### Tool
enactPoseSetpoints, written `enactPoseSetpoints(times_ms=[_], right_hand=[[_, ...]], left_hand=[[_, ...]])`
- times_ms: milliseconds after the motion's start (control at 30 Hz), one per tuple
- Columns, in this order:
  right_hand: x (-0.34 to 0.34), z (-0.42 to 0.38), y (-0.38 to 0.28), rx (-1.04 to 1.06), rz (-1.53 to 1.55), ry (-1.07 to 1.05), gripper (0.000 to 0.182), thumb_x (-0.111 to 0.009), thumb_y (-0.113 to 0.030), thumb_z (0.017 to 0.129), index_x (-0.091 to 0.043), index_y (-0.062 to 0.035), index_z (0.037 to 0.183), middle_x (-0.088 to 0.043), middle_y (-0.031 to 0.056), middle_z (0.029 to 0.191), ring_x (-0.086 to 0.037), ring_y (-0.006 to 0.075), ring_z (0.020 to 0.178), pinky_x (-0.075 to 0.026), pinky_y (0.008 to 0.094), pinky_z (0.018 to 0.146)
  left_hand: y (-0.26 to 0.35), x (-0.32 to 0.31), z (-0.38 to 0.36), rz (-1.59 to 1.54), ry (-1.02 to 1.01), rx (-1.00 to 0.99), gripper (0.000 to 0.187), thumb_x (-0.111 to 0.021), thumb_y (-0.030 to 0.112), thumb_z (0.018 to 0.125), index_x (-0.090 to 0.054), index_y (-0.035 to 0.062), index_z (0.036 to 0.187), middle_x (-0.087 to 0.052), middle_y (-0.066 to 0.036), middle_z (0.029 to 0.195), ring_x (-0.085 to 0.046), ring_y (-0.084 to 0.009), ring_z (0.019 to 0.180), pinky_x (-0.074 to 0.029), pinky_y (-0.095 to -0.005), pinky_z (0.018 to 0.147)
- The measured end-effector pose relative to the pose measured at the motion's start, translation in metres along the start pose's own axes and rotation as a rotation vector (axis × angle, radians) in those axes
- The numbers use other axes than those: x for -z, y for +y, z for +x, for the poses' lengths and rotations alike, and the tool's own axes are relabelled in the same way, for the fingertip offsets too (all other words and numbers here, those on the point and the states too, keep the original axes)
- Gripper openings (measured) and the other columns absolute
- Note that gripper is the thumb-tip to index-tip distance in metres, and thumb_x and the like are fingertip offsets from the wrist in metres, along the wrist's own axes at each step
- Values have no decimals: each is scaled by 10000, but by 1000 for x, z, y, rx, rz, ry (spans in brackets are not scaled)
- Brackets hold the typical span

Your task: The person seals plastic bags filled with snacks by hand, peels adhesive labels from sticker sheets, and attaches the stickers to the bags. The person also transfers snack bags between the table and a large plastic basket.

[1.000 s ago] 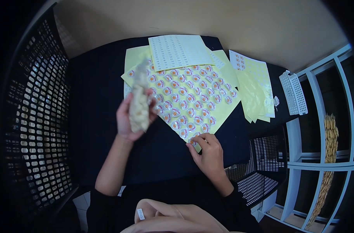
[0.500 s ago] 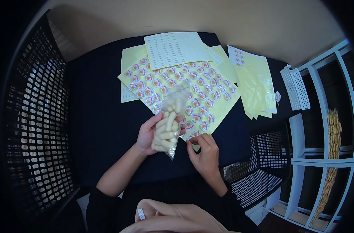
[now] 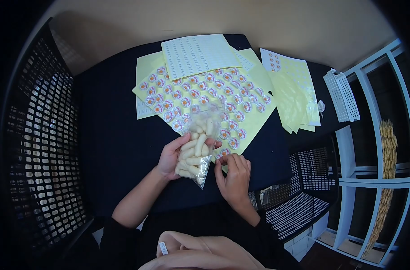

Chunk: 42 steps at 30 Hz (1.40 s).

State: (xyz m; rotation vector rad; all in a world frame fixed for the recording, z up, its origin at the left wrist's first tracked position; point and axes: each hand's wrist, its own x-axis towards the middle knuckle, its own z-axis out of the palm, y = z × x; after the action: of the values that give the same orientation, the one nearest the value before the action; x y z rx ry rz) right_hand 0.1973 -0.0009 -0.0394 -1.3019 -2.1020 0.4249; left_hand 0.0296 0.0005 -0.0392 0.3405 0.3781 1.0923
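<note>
My left hand (image 3: pixel 172 157) is wrapped round a clear plastic bag (image 3: pixel 204 118) filled with pale, finger-shaped snack pieces (image 3: pixel 198 145). The bag is tilted, its top toward the wall, over the near part of a yellow sheet (image 3: pixel 252 130) of round stickers (image 3: pixel 232 125). Beside the bag, my right hand (image 3: pixel 234 177) has thumb and forefinger pinched together at the sheet's near corner, close to a sticker (image 3: pixel 224 153). Whatever lies between those fingertips is too small to make out.
A white label sheet (image 3: pixel 198 54) overlaps the sticker sheet at the back. Yellow backing sheets (image 3: pixel 289 99) and a white basket (image 3: pixel 342 96) are at the right of the dark-covered table (image 3: pixel 115 135). Black crates stand left (image 3: pixel 43 148) and lower right (image 3: pixel 299 207), near a pale shelf frame (image 3: pixel 378 182).
The bag has turned slightly more upright in my left hand. My right hand has shifted a little left, still pinched by the sheet's near corner. The whole view has moved slightly.
</note>
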Motion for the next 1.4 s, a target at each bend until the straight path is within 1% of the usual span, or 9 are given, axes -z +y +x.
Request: enactPoseSetpoints(times_ms=[133, 200, 300, 533, 800, 900, 1167, 1233, 1400], right_hand=[[-2, -1, 1, -7, 23, 30, 93, -593, -43, 697, -501, -27, 705, -514, 67, 688, -496, 227, 659, -349, 336, 632], [-2, -2, 1, -19, 32, 26, 91, -589, -40, 701, -500, -25, 713, -514, 70, 691, -498, 225, 657, -351, 335, 634], [-2, -3, 4, -37, 53, 33, 87, -579, -31, 709, -496, -18, 732, -516, 75, 700, -502, 220, 653, -355, 330, 638], [0, -6, 6, -58, 86, 19, 93, -549, -20, 731, -469, -26, 778, -522, 86, 765, -507, 247, 711, -361, 342, 660], [1, -7, 5, -61, 76, 28, 71, -522, -21, 760, -468, -22, 807, -547, 94, 828, -519, 249, 750, -370, 345, 680], [2, -7, 4, -51, 70, 24, 66, -516, -23, 765, -469, -19, 810, -554, 98, 851, -523, 250, 760, -373, 345, 682], [4, -7, 4, -42, 93, 42, 60, -500, -19, 778, -463, -11, 824, -563, 109, 903, -529, 259, 761, -380, 356, 700], [6, -6, 2, -75, 115, 46, 25, -470, -12, 792, -461, 9, 802, -572, 139, 896, -542, 277, 780, -390, 355, 711], [7, -9, 6, -133, 170, 33, 51, -467, -16, 795, -443, -3, 838, -559, 141, 931, -542, 310, 810, -397, 381, 722]], left_hand=[[0, -1, 1, -35, 17, -2, 518, -320, 344, 867, -346, -55, 1196, -402, -227, 1205, -426, -262, 1115, -365, -343, 920], [0, -4, 1, -86, 121, -22, 496, -329, 323, 870, -349, -50, 1195, -400, -225, 1207, -437, -255, 1102, -378, -343, 908], [-2, 8, 2, -149, 155, 8, 482, -336, 310, 869, -352, -46, 1194, -400, -221, 1210, -436, -246, 1103, -392, -326, 893], [0, 4, 2, -102, 62, 28, 493, -349, 316, 862, -349, -46, 1197, -396, -213, 1220, -455, -227, 1083, -402, -305, 879], [-2, 10, 2, -101, 161, 10, 470, -352, 315, 866, -353, -20, 1195, -521, -138, 1056, -547, -193, 926, -469, -303, 774], [-3, 13, 2, -93, 136, 15, 474, -346, 320, 869, -362, -31, 1188, -532, -135, 1028, -561, -191, 889, -476, -303, 757], [-1, 4, 0, -44, 119, -16, 491, -336, 330, 871, -385, -57, 1168, -540, -138, 999, -568, -192, 872, -482, -303, 743], [0, 4, 0, -34, 121, -23, 492, -334, 331, 871, -384, -58, 1168, -540, -139, 998, -569, -191, 871, -482, -303, 742], [-1, 6, 0, -30, 82, -19, 494, -324, 335, 872, -384, -57, 1167, -538, -140, 1005, -569, -188, 866, -484, -302, 739]])
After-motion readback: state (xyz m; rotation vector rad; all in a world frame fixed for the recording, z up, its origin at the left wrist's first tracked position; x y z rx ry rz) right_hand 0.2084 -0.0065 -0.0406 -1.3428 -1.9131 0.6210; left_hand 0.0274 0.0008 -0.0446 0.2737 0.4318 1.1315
